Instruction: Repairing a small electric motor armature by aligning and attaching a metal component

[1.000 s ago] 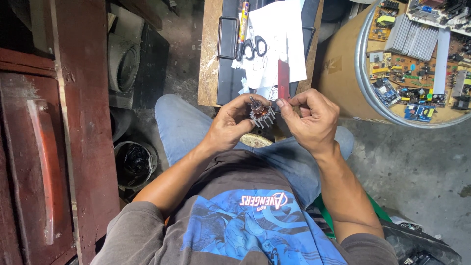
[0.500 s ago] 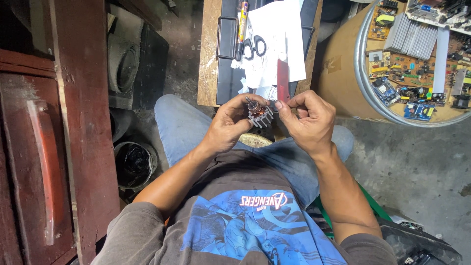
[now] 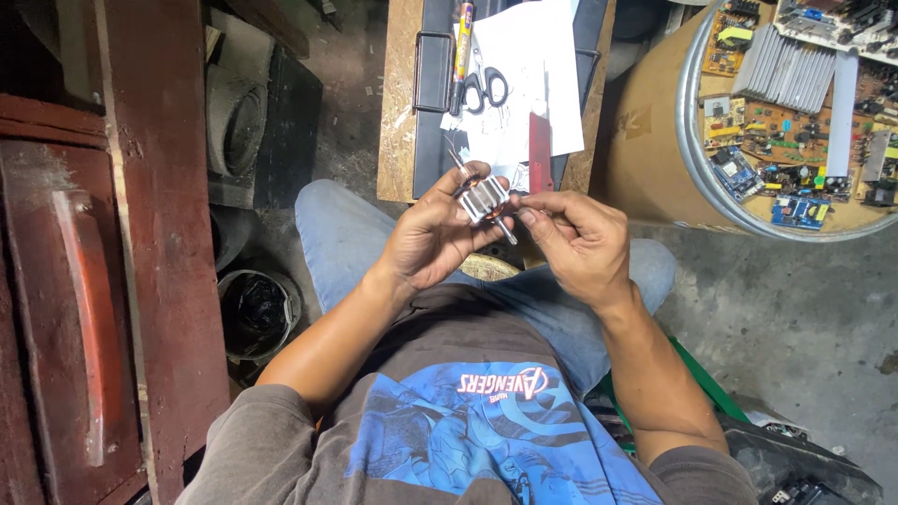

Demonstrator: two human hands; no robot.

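The small motor armature [image 3: 486, 198] sat above the lap, gripped in the closed left hand [image 3: 432, 236] — the right hand [image 3: 578, 241] pinched closed at its end. Seemingly mid-inspection; any next move wanted steady, fine fingertip control.

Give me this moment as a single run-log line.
left hand: holds small metal motor rotor | right hand: fingertips at rotor's end | above lap, before wooden bench with scissors
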